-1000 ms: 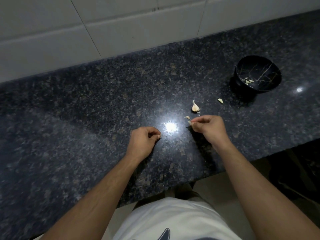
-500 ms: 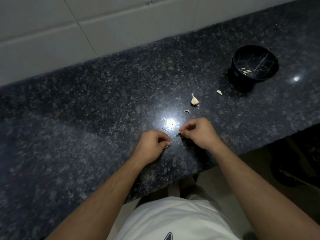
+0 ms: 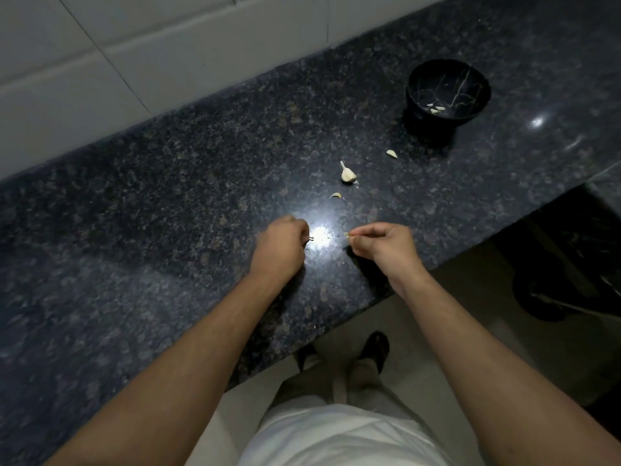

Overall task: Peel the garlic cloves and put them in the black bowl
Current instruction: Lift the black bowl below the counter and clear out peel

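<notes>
On the countertop (image 3: 168, 203), the bowl (image 3: 416, 95) is set at the far right, with peeled cloves (image 3: 436, 110) lying in it. An unpeeled clove (image 3: 347, 173) is placed nearer and to the bowl's left, a smaller piece (image 3: 391, 153) between them. Both hands (image 3: 280, 247) (image 3: 386, 245) are held over the near edge.

- dark speckled granite countertop (image 3: 168, 203), polished, with a bright light glare near the front edge
- black bowl (image 3: 448, 92) sits toward the back right, a few pale peeled cloves inside
- unpeeled garlic clove (image 3: 347, 173) lies mid-counter
- smaller clove piece (image 3: 391, 153) between that clove and the bowl
- curled bit of skin (image 3: 335, 196) just in front of the clove
</notes>
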